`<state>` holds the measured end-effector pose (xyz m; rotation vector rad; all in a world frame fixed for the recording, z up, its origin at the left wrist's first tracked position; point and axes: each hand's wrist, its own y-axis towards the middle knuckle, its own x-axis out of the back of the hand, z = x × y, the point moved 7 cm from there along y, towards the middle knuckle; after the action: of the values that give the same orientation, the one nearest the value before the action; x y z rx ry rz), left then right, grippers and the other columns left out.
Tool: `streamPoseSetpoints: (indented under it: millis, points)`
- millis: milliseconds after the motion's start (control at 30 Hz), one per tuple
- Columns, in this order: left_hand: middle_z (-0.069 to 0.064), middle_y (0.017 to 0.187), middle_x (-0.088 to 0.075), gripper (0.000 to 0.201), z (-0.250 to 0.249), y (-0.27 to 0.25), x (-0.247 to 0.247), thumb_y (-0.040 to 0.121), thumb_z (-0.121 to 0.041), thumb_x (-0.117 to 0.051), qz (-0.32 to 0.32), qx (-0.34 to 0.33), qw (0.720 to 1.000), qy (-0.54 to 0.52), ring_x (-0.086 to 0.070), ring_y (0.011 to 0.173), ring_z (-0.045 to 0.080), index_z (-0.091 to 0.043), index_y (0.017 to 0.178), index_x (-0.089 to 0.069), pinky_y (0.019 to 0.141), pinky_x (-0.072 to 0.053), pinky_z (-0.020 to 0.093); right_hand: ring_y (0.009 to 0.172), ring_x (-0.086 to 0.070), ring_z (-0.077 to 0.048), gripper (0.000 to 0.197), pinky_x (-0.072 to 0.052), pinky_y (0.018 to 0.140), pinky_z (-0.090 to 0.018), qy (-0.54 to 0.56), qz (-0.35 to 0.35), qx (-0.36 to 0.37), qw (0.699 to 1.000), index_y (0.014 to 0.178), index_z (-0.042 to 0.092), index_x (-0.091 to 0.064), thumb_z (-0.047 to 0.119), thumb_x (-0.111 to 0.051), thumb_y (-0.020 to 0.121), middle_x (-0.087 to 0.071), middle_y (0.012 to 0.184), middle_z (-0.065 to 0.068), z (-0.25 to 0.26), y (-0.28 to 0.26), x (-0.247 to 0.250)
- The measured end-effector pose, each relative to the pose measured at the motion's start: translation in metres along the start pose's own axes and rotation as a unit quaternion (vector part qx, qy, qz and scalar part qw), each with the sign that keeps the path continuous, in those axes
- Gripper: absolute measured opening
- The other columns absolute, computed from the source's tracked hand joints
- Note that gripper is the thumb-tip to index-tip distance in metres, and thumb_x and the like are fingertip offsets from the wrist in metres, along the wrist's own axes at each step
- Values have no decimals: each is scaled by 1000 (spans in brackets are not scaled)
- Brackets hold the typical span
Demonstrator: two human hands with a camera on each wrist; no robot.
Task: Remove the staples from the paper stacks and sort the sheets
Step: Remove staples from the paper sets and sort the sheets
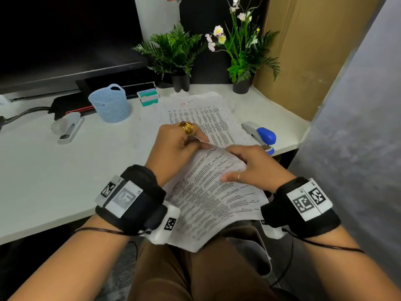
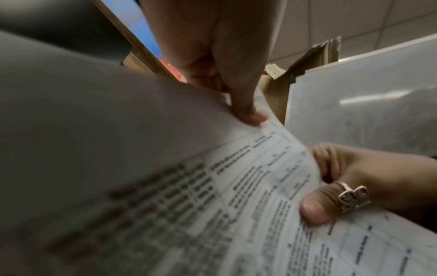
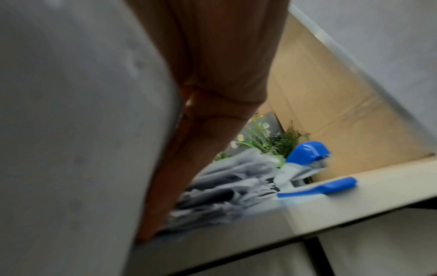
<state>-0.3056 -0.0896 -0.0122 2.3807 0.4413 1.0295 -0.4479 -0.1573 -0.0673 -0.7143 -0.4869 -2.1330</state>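
A stapled paper stack (image 1: 208, 192) with printed text is held above my lap at the desk's front edge. My left hand (image 1: 198, 144), wearing a gold ring, pinches the stack's far corner. In the left wrist view a fingertip (image 2: 250, 115) presses on the corner where the top sheet curls up. My right hand (image 1: 234, 165) grips the stack's right edge, its thumb (image 2: 314, 207) on the printed face and the other fingers (image 3: 208, 104) behind the paper. The staple itself is hidden. A pile of loose printed sheets (image 1: 201, 116) lies on the desk beyond my hands.
A blue and grey stapler (image 1: 260, 134) lies right of the pile near the desk corner. A white stapler (image 1: 69, 129), a blue basket (image 1: 110, 103) and a small box (image 1: 148, 96) stand at the back left. Two potted plants (image 1: 180, 57) and a monitor (image 1: 65, 35) line the back.
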Motion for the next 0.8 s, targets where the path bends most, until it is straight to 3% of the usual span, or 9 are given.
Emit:
streamPoseSetpoints:
  millis: [100,133,200,300,400,467,567,667,800]
  points:
    - [-10,87,-66,6,1,1,-32,82,-19,-71,77,46,996,-28,-60,83,-2,-19,88,-68,75,-44,10,114,-49,-1,38,-37,96,-17,-37,24,-41,998,114,12,-67,11,-74,78,-59,122,8,-21,-18,-6]
    - [-9,95,-64,14,6,1,-41,85,-28,-68,97,59,993,-16,-59,90,3,-21,97,-66,79,-44,13,114,-48,-3,37,-37,95,-16,-46,11,-65,997,115,9,-67,8,-73,78,-59,122,7,-31,-25,-4]
    - [-3,112,-61,29,18,0,-59,94,-38,-52,135,80,987,18,-54,106,11,-21,114,-62,91,-45,25,105,-56,-7,29,-41,84,-13,-44,-19,-121,991,108,4,-70,5,-73,79,-64,111,3,-54,-37,3]
    - [5,124,-57,51,32,-3,-85,97,-46,-27,183,80,971,133,-48,115,26,-17,122,-61,100,-38,42,88,-62,-8,24,-44,70,-8,0,-89,-190,978,102,3,-72,2,-73,78,-70,100,-3,-94,-51,16]
    - [6,137,-47,46,41,-3,-104,99,-43,-30,217,104,940,240,-39,125,30,-20,133,-51,106,-28,46,87,-62,-11,23,-45,73,-14,28,-174,-244,953,103,-1,-70,-2,-70,79,-69,99,-8,-136,-64,29]
    - [6,145,-39,48,44,-1,-111,99,-44,-31,232,110,930,264,-32,131,30,-23,139,-43,110,-23,48,84,-63,-16,16,-41,72,-17,-28,-216,-272,938,95,-4,-72,-3,-69,79,-71,93,-17,-159,-72,33]
    - [5,153,-27,52,50,0,-119,99,-47,-27,255,107,915,293,-21,139,30,-25,146,-32,113,-14,50,73,-60,-21,12,-33,64,-21,-146,-174,-299,927,82,-1,-75,-4,-64,79,-70,82,-23,-185,-78,16]
    - [4,155,-21,51,53,-6,-125,100,-45,-23,249,111,916,295,-13,142,30,-26,147,-28,115,-6,50,90,-66,-30,26,-40,77,-21,-169,-132,-303,929,90,9,-77,-7,-62,76,-72,95,-17,-212,-82,-10]
    - [3,155,-21,54,56,-8,-125,99,-49,-17,228,107,927,278,-11,143,30,-28,147,-28,116,-5,52,93,-65,-31,30,-46,82,-24,-169,-56,-342,923,87,17,-77,-6,-59,78,-72,98,-13,-247,-78,-31]
